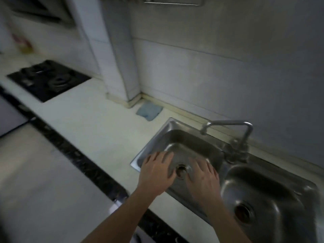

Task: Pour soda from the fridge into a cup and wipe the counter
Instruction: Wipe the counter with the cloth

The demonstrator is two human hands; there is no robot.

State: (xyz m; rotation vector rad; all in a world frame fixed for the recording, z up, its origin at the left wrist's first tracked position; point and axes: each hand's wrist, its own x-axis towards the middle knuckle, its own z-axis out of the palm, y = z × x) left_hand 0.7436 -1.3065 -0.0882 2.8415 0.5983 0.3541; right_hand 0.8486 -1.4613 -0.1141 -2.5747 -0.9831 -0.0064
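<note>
head: I see my left hand [156, 172] and right hand [203, 176] spread flat, fingers wide, holding nothing, over the left basin of the sink [154, 137] | faucet [233, 130] behind them | blue cloth [149, 111] lies on the counter [98, 123] by the wall corner | stove [47, 79] far left

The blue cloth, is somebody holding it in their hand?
No, the blue cloth lies on the counter by the wall, while the left hand and right hand are both empty over the sink.
</note>
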